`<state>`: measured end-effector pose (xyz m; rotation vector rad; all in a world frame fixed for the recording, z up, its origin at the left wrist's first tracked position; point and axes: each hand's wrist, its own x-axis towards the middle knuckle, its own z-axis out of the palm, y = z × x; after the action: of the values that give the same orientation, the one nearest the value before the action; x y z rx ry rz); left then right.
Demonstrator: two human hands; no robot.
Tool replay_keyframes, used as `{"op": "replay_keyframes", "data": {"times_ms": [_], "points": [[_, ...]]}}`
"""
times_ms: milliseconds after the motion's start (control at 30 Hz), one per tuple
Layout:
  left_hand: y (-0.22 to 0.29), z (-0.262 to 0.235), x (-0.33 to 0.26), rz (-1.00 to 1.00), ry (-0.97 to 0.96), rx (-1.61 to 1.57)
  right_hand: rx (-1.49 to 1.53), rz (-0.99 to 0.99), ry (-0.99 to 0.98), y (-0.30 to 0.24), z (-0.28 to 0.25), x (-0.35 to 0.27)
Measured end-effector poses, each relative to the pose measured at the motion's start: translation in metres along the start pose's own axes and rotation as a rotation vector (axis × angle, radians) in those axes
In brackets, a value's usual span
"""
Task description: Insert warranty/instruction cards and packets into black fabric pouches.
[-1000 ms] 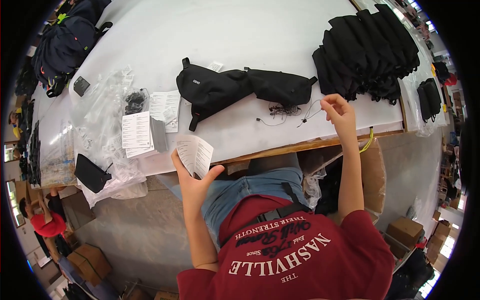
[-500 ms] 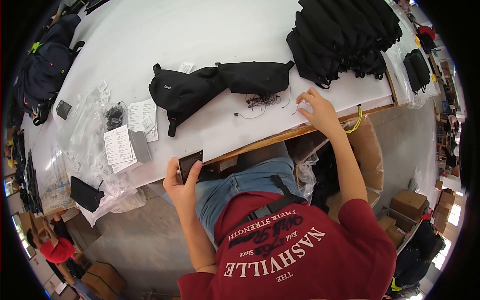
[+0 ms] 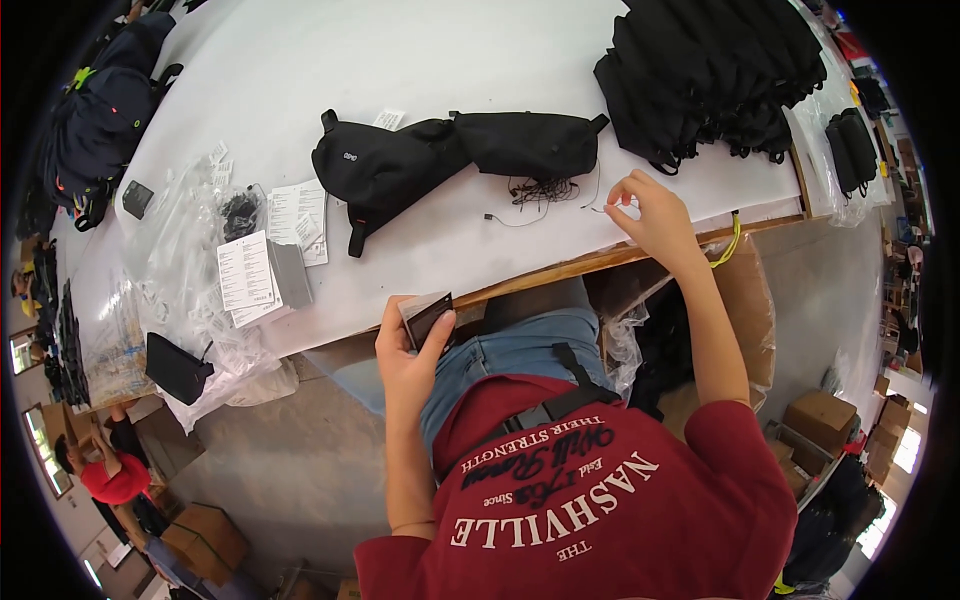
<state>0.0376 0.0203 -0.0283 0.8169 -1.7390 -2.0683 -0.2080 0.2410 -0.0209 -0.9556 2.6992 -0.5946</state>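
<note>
The left hand point(image 3: 408, 368) is in front of the near edge of the desk point(image 3: 480, 60), its grip closed on a card point(image 3: 427, 320), thumb on the dark face and fingers behind it. The card is tilted, and a paler part shows along its upper left side. The right hand point(image 3: 655, 222) is above the desk's near edge, further right, its grip pinched down to the tips of thumb and forefinger, the two making a small ring. A thin cord point(image 3: 597, 209) shows at those tips; most of it is too fine to follow.

Just left of the right hand, a tangle of black cords point(image 3: 543, 190) lies on the desk, one loose strand reaching out to the left. It is right beside two black bags point(image 3: 395, 170), which lie end to end and touch, a white label point(image 3: 389, 119) showing behind them. Beyond the right hand is a thick pile point(image 3: 715, 75) of similar black pieces.

Left of the bags are printed sheets point(image 3: 288, 208), a stack of cards point(image 3: 289, 275) and clear plastic point(image 3: 170, 245), with a black pouch point(image 3: 177, 368) at the desk's near edge. A navy backpack point(image 3: 105, 125) is at the far left. A yellow cord point(image 3: 733, 243) hangs at the edge near the right forearm.
</note>
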Motion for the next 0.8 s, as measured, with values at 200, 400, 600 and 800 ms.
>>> {"op": "replay_keyframes", "data": {"times_ms": [200,400,600,800], "points": [[-0.003,0.005,0.001,-0.014,-0.05,0.025,-0.086,-0.016,-0.033,0.016,0.023,-0.001],[-0.004,0.009,0.0,-0.003,-0.031,0.053,-0.048,-0.075,-0.079,0.008,0.02,0.002],[-0.005,0.018,0.0,0.042,-0.018,0.06,0.285,0.026,0.019,-0.022,0.009,-0.004],[-0.004,0.024,0.002,0.16,-0.007,0.128,1.051,0.19,-0.17,-0.065,0.013,-0.02]]}}
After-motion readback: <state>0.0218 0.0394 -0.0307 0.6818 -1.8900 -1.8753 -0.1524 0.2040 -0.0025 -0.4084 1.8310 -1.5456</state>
